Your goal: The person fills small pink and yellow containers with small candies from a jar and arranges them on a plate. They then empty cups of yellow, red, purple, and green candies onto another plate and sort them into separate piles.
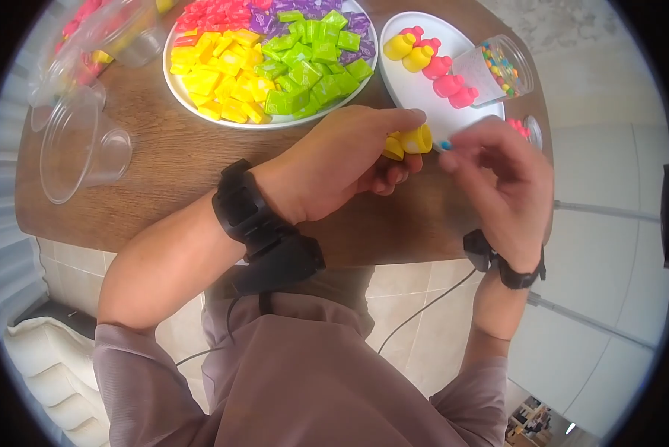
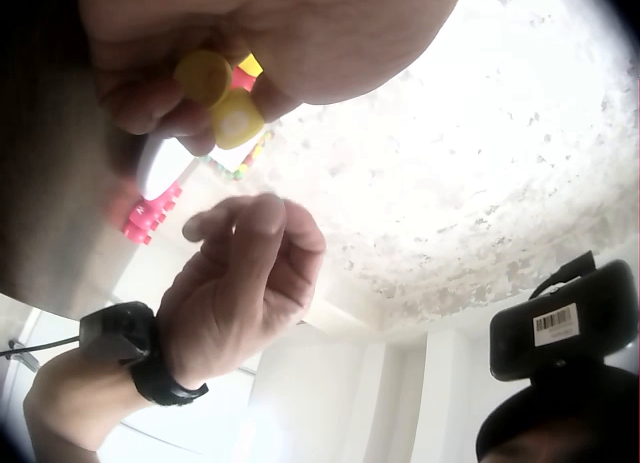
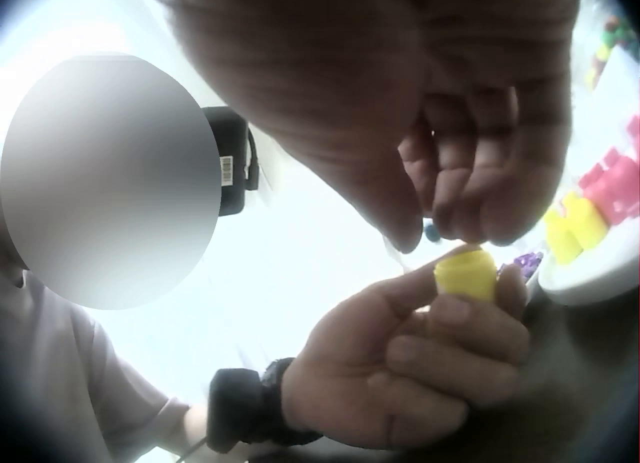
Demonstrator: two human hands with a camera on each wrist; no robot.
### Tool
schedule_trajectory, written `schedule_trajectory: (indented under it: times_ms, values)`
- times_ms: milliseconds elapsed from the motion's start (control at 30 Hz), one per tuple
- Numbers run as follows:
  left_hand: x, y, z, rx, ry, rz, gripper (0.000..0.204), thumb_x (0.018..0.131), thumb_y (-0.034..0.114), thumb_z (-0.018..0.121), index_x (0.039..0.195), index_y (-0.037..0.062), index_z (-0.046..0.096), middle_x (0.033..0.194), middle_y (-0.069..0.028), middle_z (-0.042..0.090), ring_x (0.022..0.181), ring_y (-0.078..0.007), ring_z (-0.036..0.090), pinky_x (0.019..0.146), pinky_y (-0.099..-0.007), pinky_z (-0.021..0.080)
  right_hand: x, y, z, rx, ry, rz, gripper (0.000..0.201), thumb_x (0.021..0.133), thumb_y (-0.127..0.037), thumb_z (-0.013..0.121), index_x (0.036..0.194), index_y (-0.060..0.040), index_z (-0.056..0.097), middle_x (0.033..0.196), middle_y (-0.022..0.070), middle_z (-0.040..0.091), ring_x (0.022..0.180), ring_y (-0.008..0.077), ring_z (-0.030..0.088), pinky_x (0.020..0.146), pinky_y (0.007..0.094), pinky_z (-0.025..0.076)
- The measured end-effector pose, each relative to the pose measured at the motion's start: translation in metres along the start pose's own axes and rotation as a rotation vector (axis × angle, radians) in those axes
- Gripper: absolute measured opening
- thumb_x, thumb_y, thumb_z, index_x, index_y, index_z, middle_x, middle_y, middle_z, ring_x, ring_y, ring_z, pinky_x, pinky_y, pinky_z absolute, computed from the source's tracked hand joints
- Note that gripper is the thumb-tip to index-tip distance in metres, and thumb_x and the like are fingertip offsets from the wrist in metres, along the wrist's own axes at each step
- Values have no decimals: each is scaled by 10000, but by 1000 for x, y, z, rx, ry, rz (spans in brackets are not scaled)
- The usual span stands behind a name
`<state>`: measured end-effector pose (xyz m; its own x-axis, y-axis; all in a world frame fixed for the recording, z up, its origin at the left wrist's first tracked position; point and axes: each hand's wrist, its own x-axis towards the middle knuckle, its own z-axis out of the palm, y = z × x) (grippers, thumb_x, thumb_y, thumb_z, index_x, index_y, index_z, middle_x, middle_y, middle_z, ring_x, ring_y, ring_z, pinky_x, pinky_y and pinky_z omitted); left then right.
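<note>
Your L hand [image 1: 342, 160] has fingers curled round the yel cup [image 1: 416, 139]; a 2nd yel piece [image 1: 394, 148] is held just beside it, on the palm side. Your R hand [image 1: 509, 175] has a small blue bead [image 1: 445, 145] pinched b/w thumb and fingertips.

Key relation: bead vs cup mouth. In head view bead sits just R of the rim, apart from it, approx level. Cup's long axis runs roughly L–R there, base toward your L palm, mouth facing your R fingertips. R wrist view: bead above the rim and a bit to one side, so not squarely over the mouth. True tilt of cup hard to judge across the 2 views; inside of cup can't be made out.

Nearer hand: cup is in your L, bead in your R; only a small gap b/w. My read: lining bead up w/ rim matters most, w/ L kept steady.

Beyond both hands: white plate [image 1: 416, 97] w/ pink and yel bottles, plus clear tub [image 1: 477, 76] of beads lying on its side.
</note>
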<state>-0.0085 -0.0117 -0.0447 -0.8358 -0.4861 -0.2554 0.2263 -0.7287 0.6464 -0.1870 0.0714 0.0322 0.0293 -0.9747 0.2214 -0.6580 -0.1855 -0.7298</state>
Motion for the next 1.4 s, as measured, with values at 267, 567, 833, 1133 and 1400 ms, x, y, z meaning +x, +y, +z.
schedule_trajectory:
  times_ms: [267,567,833,1133,1400]
  values:
    - [-5,4,3,-17,-26,45,325,1055,327,519,1062,30,651,885,-53,642,685,-110,540,578,-237,410,20,22,3,268,-57,187,277,798,14,805,1058,-9,712,804,-31,636,718,30,549,637,196,433]
    - [-11,11,14,18,20,52,356,1068,352,485,1098,23,619,878,-44,612,691,-107,534,580,-237,409,22,47,14,222,-142,-145,452,663,20,881,1087,-4,726,798,9,604,663,73,545,590,225,387]
    - [-7,-8,10,-51,46,44,308,1074,247,438,1212,6,571,1014,-73,610,756,-127,580,633,-245,454,6,52,-9,598,-61,47,420,756,26,827,1137,92,663,1055,138,724,928,183,712,818,279,573]
    - [-8,-21,20,800,309,753,267,1066,83,448,1300,-27,514,1220,-122,625,1076,-145,627,909,-299,533,9,55,-15,714,-288,-9,468,683,41,864,1111,82,679,1006,131,727,906,178,705,813,257,555]
    - [-8,-22,20,746,91,807,275,1046,41,476,1303,-41,529,1312,-175,616,1214,-233,611,1005,-339,493,6,39,7,641,-240,241,428,699,111,834,1102,77,693,1000,91,732,910,140,696,808,268,562]
